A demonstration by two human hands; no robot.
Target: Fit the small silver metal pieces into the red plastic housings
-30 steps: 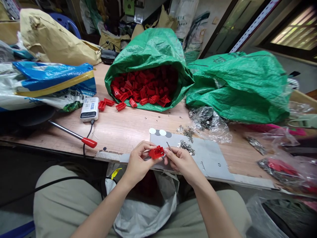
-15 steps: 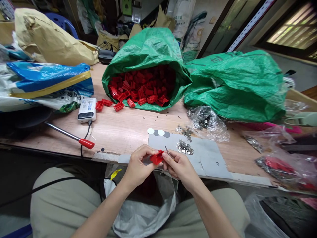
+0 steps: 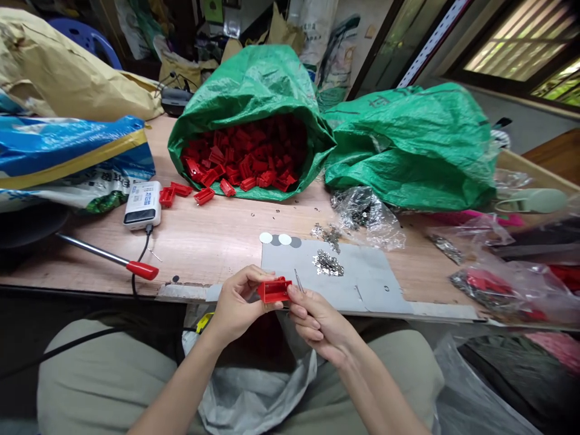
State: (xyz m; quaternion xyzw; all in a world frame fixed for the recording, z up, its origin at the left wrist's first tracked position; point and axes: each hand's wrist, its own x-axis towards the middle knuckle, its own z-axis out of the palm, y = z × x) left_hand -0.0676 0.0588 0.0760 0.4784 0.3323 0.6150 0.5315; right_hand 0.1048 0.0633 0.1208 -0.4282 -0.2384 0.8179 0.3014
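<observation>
My left hand [image 3: 239,302] is closed on the left end of a red plastic case [image 3: 274,293], a small open trough with its hollow side towards me. Metal tweezers [image 3: 298,280] stick up from my right hand [image 3: 319,317], whose fingers are closed on them. That hand's thumb and fingertip are at the case's right end; whether they also grip it, I cannot tell. Just beyond lies a pile of small shiny metal pieces [image 3: 328,263] on a grey mat [image 3: 371,278]. Below my hands, a grey-white bag [image 3: 254,399] hangs open between my knees.
A green sack [image 3: 254,78] full of red cases opens towards me, with several loose ones beside a white power bank [image 3: 142,204]. A second green sack [image 3: 417,139] stands right. A red-handled lever [image 3: 142,269] reaches over the table at left. Clear plastic bags [image 3: 369,217] hold metal pieces.
The red case has turned so its hollow now faces me. My right hand has rolled and the tweezers point more upright. The whole view has shifted a little to the right.
</observation>
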